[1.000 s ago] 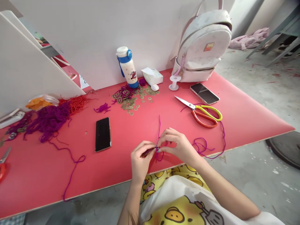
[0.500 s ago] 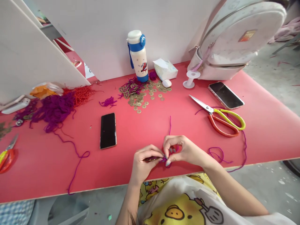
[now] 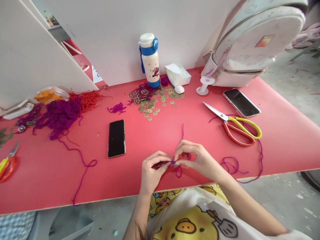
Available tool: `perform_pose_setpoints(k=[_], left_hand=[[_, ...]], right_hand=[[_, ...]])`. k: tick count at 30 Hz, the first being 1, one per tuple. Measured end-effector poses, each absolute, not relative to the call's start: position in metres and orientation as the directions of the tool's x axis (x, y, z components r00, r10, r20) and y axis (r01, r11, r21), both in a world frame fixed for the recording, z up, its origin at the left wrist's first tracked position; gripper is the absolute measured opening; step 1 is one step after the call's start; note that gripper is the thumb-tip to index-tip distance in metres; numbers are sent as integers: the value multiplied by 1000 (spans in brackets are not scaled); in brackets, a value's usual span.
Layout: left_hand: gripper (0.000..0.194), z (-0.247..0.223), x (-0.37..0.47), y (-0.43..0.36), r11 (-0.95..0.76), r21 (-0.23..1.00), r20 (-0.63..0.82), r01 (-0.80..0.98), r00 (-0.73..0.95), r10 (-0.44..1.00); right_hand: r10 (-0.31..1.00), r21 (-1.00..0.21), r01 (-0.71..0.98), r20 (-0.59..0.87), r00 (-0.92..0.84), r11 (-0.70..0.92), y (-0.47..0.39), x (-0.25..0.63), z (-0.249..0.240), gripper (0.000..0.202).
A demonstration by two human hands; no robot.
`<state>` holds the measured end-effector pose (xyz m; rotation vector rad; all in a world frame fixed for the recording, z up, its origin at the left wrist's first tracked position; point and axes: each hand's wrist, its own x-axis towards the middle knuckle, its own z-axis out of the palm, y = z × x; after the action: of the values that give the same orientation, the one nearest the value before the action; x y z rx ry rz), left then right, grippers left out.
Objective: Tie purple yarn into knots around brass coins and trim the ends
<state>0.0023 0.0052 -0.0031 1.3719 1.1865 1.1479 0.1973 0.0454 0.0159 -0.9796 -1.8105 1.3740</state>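
Note:
My left hand [image 3: 153, 171] is closed in a pinch around a flat brass-coloured coin [image 3: 160, 164], mostly hidden by the fingers, with purple yarn at its edge. Facing it, my right hand [image 3: 196, 156] pinches the purple yarn [image 3: 178, 172] close to the left fingertips. A small yarn loop hangs below the pinch, and a strand runs up the table beyond my right fingers. The knot itself is too small to make out.
Scissors [image 3: 232, 125] and a phone [image 3: 242, 102] lie to the right, another phone [image 3: 116, 138] left of centre. Holed coins [image 3: 150, 106] are heaped before a bottle [image 3: 150, 61]. Purple yarn [image 3: 60, 115] is piled at left. A backpack [image 3: 250, 50] and an empty spool [image 3: 205, 86] stand behind.
My right thumb and fingertips have shifted up slightly. A yarn loop now shows clearly below the pinch. The view has moved a little, and the left hand keeps its hold.

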Motion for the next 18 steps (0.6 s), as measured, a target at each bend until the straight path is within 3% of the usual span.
perform_pose_setpoints(k=[10,18], left_hand=[[8,5,13,0,-79,989,68,123,95,993],[9,10,22,3,-68,984,50,162,114,992]], right_hand=[[748,-991,113,-123,-653,-65,41,209,15,12],[686,-952,-171,-51,-726,-252,35,222,15,29]])
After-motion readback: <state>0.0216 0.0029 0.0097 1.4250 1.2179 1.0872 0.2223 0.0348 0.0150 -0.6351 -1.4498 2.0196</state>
